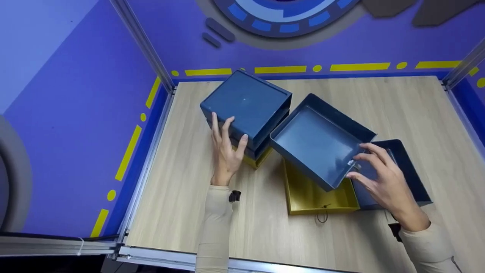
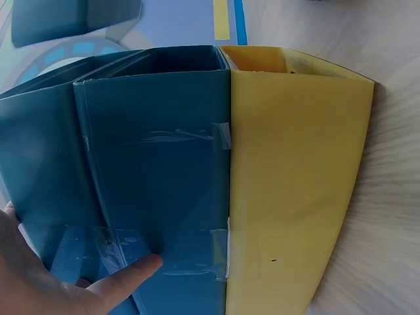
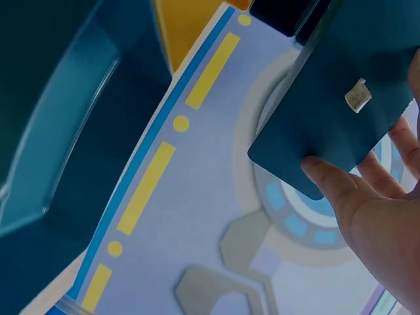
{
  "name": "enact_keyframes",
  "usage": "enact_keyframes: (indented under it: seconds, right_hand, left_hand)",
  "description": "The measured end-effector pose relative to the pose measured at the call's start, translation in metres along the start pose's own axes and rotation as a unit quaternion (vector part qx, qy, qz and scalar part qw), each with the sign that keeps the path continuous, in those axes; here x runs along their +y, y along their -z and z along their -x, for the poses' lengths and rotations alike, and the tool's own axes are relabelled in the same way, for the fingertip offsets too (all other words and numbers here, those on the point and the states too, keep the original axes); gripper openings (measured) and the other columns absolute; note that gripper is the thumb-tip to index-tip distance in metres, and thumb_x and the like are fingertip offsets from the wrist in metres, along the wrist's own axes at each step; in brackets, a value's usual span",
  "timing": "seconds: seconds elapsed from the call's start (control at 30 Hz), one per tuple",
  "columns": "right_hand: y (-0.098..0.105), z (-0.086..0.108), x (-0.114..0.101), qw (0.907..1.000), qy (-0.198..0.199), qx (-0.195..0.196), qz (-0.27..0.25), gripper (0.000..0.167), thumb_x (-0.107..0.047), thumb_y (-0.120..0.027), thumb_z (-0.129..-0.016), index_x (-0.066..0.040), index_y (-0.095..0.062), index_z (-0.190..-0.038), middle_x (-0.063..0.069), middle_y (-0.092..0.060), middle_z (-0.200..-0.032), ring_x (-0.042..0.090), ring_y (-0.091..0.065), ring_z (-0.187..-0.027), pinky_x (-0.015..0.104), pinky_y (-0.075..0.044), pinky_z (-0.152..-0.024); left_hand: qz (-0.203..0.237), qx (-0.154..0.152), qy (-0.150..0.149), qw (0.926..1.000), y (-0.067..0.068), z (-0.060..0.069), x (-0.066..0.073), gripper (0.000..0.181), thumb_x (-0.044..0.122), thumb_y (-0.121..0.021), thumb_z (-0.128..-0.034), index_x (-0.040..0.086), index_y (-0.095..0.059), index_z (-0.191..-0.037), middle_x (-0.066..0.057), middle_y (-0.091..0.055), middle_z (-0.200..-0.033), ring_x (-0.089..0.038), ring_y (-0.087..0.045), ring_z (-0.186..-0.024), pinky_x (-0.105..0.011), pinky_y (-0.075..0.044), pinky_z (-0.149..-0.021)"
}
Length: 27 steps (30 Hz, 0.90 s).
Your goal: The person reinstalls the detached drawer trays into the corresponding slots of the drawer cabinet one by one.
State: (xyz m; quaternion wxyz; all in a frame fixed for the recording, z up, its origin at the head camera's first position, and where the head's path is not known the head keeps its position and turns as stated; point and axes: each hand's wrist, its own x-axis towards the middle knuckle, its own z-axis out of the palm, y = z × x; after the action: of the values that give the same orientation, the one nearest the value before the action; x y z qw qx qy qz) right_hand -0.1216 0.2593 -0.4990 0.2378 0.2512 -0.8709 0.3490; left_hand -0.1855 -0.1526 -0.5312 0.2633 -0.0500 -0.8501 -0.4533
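Observation:
My right hand (image 1: 388, 182) pinches one wall of a dark blue drawer (image 1: 314, 140), thumb outside and fingers over the rim. The drawer is held tilted above the table, its hollow inside facing the head camera. A scrap of pale tape (image 3: 358, 96) sticks to its outer wall in the right wrist view. To the left, a stack of dark blue box casings (image 1: 246, 102) stands on a yellow casing (image 2: 295, 164). My left hand (image 1: 227, 151) rests against the stack's near side, fingers spread, with some fingertips at the top edge.
Beneath the held drawer lies a yellow drawer (image 1: 299, 193) with a thin wire loop (image 1: 322, 217) at its front. Another dark blue drawer (image 1: 409, 167) lies right of it, partly behind my right hand. Blue-purple walls (image 1: 182, 49) border the wooden table (image 1: 170, 212).

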Motion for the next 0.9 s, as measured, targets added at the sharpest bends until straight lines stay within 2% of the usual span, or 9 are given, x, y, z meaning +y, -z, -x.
enact_keyframes:
  seconds: [0.13,0.27,0.43,0.63,0.9]
  right_hand:
    - [-0.007,-0.005,-0.003,0.9999,0.007,0.003,-0.011,0.052,-0.045,-0.076,-0.087,0.000,-0.073,-0.113,0.024,-0.063,-0.142,0.037,-0.060,-0.116,0.002,-0.032,-0.110]
    - [-0.013,-0.008,-0.006,0.9999,0.011,0.001,-0.013,0.046,-0.032,-0.085,-0.081,-0.001,-0.073,-0.113,0.023,-0.063,-0.143,0.038,-0.061,-0.119,0.002,-0.032,-0.111]
    - [-0.018,-0.012,-0.008,0.9998,0.014,-0.010,-0.011,0.048,-0.014,-0.093,-0.073,-0.001,-0.072,-0.114,0.022,-0.062,-0.145,0.040,-0.060,-0.125,0.003,-0.031,-0.113]
    - [-0.023,-0.013,-0.012,0.9995,0.018,-0.019,-0.017,0.048,-0.017,-0.092,-0.075,-0.001,-0.072,-0.115,0.023,-0.062,-0.145,0.042,-0.060,-0.126,0.003,-0.030,-0.114]
    - [-0.030,-0.017,-0.014,0.9993,0.000,-0.034,-0.015,0.049,-0.004,-0.094,-0.071,0.001,-0.071,-0.115,0.023,-0.061,-0.146,0.042,-0.061,-0.127,0.003,-0.029,-0.114]
  left_hand:
    - [0.003,-0.001,-0.001,1.0000,-0.001,-0.001,0.001,0.068,0.063,-0.053,-0.1027,0.021,-0.046,-0.157,-0.018,-0.003,-0.180,-0.039,-0.012,-0.165,-0.070,-0.017,-0.127]
    - [0.002,-0.004,0.000,1.0000,-0.001,-0.001,0.000,0.070,0.065,-0.052,-0.1024,0.021,-0.046,-0.156,-0.017,-0.003,-0.180,-0.040,-0.012,-0.165,-0.071,-0.017,-0.127]
    - [0.007,0.000,-0.001,1.0000,-0.001,0.000,0.000,0.069,0.065,-0.052,-0.1020,0.021,-0.047,-0.156,-0.017,-0.003,-0.180,-0.040,-0.012,-0.165,-0.071,-0.016,-0.127]
    - [0.007,-0.003,-0.002,1.0000,-0.001,0.001,-0.001,0.068,0.062,-0.054,-0.1019,0.021,-0.047,-0.156,-0.018,-0.002,-0.180,-0.040,-0.011,-0.165,-0.071,-0.016,-0.127]
    - [0.001,-0.007,0.002,1.0000,0.001,0.000,-0.001,0.066,0.058,-0.056,-0.1018,0.022,-0.046,-0.157,-0.017,-0.002,-0.180,-0.039,-0.011,-0.166,-0.071,-0.017,-0.127]
